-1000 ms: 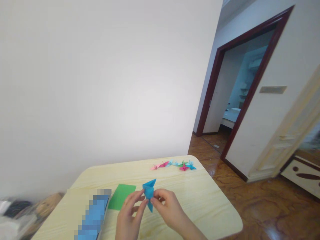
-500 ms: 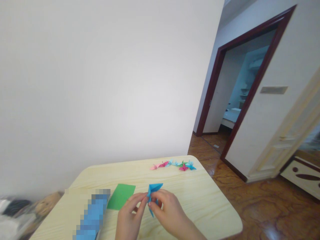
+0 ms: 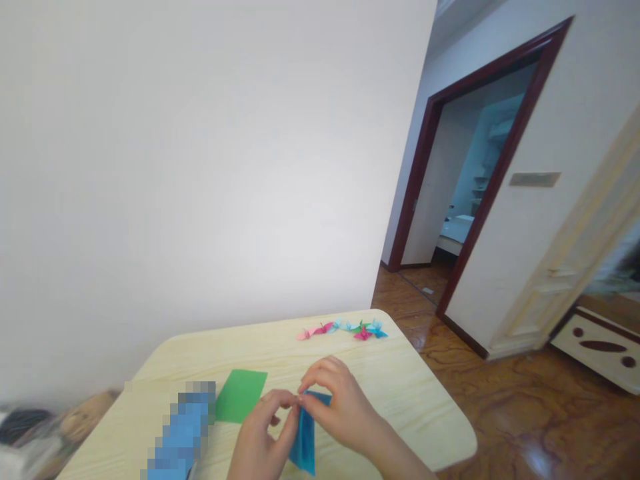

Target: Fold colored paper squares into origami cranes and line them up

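A piece of blue folded paper [image 3: 305, 445] hangs between my two hands above the front of the table. My left hand [image 3: 267, 427] pinches its upper edge between thumb and forefinger. From the other side my right hand [image 3: 345, 407] grips the paper near the same spot, with fingertips of both hands almost touching. Part of the paper lies hidden behind the right fingers. To the left of my hands, a green square sheet of paper [image 3: 241, 395] lies flat on the table.
Several small folded paper cranes [image 3: 363, 332] in pink, red, green and blue line the far right edge of the wooden table [image 3: 210, 353]. A pixelated blue object [image 3: 180, 433] lies at the left. Beyond stand a white wall [image 3: 200, 167] and a doorway with a dark red frame [image 3: 500, 193].
The blue paper has been turned and now hangs lower, a broad face showing below the fingers. My right hand has moved up over its top, and the view has shifted slightly.
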The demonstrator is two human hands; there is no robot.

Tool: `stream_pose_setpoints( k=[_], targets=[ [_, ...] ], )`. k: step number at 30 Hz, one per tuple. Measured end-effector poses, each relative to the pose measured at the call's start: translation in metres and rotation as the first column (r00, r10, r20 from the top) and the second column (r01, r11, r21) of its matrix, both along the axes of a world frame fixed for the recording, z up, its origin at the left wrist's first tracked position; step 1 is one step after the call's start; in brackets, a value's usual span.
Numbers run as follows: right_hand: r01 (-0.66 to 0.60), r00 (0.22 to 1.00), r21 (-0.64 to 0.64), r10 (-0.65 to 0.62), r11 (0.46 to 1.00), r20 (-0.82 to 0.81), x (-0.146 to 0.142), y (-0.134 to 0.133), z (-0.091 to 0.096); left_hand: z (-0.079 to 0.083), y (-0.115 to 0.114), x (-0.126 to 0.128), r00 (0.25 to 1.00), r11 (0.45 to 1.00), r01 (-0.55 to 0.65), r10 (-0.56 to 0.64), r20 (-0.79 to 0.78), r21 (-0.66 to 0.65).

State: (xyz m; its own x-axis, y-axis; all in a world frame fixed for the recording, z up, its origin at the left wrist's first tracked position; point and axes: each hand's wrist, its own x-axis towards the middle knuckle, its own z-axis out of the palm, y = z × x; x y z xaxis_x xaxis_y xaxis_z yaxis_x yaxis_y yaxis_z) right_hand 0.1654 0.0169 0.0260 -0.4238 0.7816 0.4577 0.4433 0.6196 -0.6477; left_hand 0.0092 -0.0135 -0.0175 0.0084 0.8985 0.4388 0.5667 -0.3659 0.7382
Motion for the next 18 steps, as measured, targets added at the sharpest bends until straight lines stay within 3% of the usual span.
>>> stream_pose_setpoints(
  k=[5, 9, 13, 15, 18],
  targets=[
    [-0.033, 0.995, -0.084, 0.024, 0.996, -0.1, 0.002, -0.001, -0.001, 0.002, 0.0, -0.001, 0.999, 0.999, 0.032, -0.031, 0.018, -0.036],
    [-0.112, 0.963, -0.254, 0.042, 0.961, -0.265, 0.002, 0.002, -0.006, 0.009, -0.001, -0.002, 0.993, 0.989, 0.102, -0.096, 0.065, -0.102],
    [-0.288, 0.865, -0.453, 0.027, 0.844, -0.5, -0.001, 0.007, -0.018, 0.015, -0.001, -0.004, 0.984, 0.969, 0.154, -0.135, 0.112, -0.192],
    [-0.353, 0.787, -0.487, -0.028, 0.799, -0.616, -0.002, 0.009, -0.021, 0.015, -0.001, -0.005, 0.984, 0.962, 0.154, -0.13, 0.12, -0.224],
    [-0.328, 0.746, -0.477, -0.087, 0.816, -0.661, 0.0, 0.013, -0.021, 0.014, -0.002, -0.006, 0.983, 0.955, 0.146, -0.112, 0.143, -0.259]
  ],
)
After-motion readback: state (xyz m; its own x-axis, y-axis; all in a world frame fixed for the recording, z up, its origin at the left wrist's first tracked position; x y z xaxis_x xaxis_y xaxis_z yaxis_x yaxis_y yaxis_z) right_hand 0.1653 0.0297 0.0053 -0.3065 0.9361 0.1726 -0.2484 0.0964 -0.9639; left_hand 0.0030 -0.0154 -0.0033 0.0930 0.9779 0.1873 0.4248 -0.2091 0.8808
